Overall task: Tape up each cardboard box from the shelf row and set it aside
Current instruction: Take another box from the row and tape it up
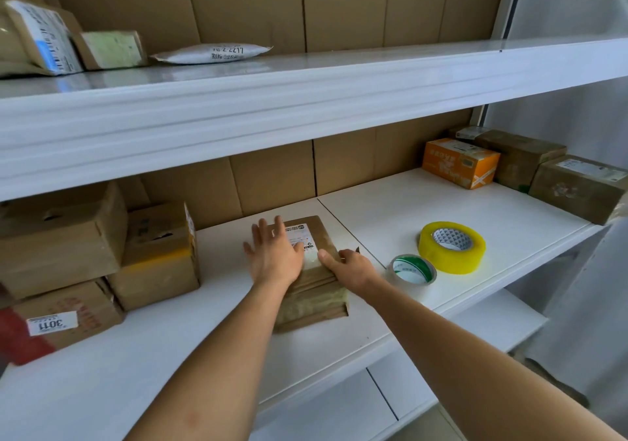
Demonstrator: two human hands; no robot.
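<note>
The cardboard box (314, 270) lies flat, long axis running away from the person; left hand (275, 253) presses flat-fingered, right hand (353, 269) grips its right edge.

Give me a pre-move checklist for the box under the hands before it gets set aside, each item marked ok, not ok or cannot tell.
1. Left hand flat on top of the small cardboard box, steadying it: ok.
2. Right hand on the box's right top edge, thumb pressing on the top: ok.
3. Tape fully pressed down over the box seam: cannot tell; glossy tape shows on the near side, but the hands cover part of the top.
4. Tape rolls within reach: ok; the yellow tape roll and the green-printed tape roll lie on the shelf right of the box.
5. Free shelf space to put it: ok, open between the tape and the orange box.
</note>
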